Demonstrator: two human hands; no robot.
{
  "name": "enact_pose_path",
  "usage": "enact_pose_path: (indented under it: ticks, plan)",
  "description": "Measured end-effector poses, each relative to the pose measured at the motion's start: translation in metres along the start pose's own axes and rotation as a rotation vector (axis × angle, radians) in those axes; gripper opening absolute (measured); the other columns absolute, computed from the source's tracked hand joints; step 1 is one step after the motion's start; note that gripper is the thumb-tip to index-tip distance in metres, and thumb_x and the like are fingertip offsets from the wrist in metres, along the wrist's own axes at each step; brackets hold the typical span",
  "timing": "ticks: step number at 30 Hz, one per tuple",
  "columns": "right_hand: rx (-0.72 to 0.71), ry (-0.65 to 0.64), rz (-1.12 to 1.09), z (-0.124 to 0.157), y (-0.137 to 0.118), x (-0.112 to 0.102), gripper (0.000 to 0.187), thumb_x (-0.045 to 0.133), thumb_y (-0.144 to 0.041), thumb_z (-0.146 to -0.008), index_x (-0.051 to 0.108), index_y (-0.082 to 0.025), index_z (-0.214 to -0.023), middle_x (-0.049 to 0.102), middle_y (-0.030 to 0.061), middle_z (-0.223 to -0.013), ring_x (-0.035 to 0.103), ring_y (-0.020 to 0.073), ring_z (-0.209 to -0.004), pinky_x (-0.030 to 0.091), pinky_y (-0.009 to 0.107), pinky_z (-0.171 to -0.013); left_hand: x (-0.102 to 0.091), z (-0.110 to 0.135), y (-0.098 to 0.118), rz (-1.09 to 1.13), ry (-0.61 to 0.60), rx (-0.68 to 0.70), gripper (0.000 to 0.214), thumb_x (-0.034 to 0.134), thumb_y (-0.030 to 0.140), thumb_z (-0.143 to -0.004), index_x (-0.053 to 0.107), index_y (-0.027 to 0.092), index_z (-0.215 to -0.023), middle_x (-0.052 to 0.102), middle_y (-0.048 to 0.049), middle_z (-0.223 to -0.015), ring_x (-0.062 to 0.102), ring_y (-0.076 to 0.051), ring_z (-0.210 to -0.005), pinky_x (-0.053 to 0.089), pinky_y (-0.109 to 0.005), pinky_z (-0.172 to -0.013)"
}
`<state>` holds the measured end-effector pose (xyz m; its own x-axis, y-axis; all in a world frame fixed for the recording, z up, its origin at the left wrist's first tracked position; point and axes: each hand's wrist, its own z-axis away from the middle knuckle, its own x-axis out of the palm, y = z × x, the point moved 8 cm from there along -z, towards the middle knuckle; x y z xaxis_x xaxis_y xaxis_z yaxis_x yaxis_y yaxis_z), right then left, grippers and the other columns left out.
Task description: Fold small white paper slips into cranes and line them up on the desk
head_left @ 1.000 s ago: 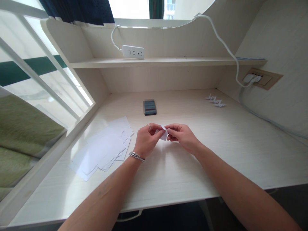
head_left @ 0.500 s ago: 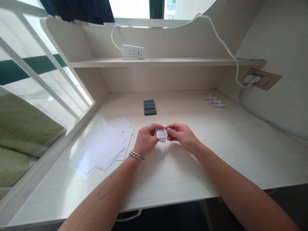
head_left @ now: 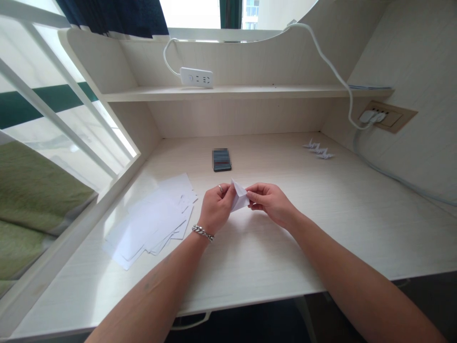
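A small folded piece of white paper [head_left: 238, 196] is held just above the pale wooden desk [head_left: 321, 228] in the middle of the view. My left hand [head_left: 214, 209], with a ring and a chain bracelet, pinches its left side. My right hand [head_left: 269, 202] pinches its right edge with thumb and fingers. One pointed flap of the paper stands up between the two hands. Both hands are closed on the paper.
A loose pile of white paper sheets [head_left: 153, 221] lies left of my hands. A dark phone [head_left: 222, 159] lies further back. Small folded paper figures [head_left: 319, 149] sit at the back right. A power strip [head_left: 196, 77] rests on the shelf; a cable runs to a wall socket [head_left: 378, 116].
The folded paper has been turned and opened between my fingers; a pointed flap now stands up. Both hands stayed in the same place.
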<state>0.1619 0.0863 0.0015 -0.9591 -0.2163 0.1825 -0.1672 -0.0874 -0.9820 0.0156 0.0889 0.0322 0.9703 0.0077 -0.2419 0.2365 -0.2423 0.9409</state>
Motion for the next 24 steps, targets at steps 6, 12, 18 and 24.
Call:
enact_pose_path:
  ticks: [6,12,18,24]
  plan:
    - [0.007,-0.034,-0.040,0.000,0.001,0.001,0.027,0.078,-0.039,-0.068,0.071,-0.017,-0.081,0.066,0.0021,-0.074,0.058,0.0116,-0.065,0.046,0.030,-0.067,0.019,0.004,-0.011,0.345,-0.213,-0.168,0.030,0.067,0.040,-0.077,0.064,0.014,-0.090,0.066,-0.0029,-0.067,0.061,-0.014,-0.053,0.047,-0.023,-0.049]
    - [-0.031,0.020,0.069,0.001,-0.002,-0.003,0.026,0.075,-0.041,-0.072,0.068,-0.017,-0.081,0.066,0.0024,-0.076,0.060,0.0137,-0.068,0.048,0.031,-0.069,0.028,0.008,-0.011,0.372,-0.293,-0.203,0.031,0.065,0.032,-0.078,0.061,0.012,-0.102,0.068,-0.0056,-0.068,0.065,-0.015,-0.052,0.053,-0.026,-0.050]
    - [-0.339,0.132,0.581,0.012,-0.027,0.006,0.032,0.067,-0.044,-0.079,0.067,-0.020,-0.101,0.067,0.0034,-0.080,0.060,0.0163,-0.072,0.048,0.030,-0.067,0.009,0.004,-0.016,0.013,-0.077,-0.173,0.021,0.061,0.021,-0.078,0.064,0.014,-0.098,0.067,-0.0033,-0.064,0.064,-0.015,-0.048,0.051,-0.023,-0.044]
    - [-0.489,0.280,0.872,0.023,-0.036,0.016,0.018,0.059,-0.028,-0.082,0.069,-0.023,-0.097,0.069,0.0046,-0.088,0.061,0.0169,-0.070,0.046,0.030,-0.065,0.010,0.008,-0.008,-0.257,-0.054,-0.017,0.019,0.058,0.021,-0.078,0.069,0.021,-0.094,0.069,-0.0021,-0.067,0.065,-0.016,-0.054,0.049,-0.023,-0.051]
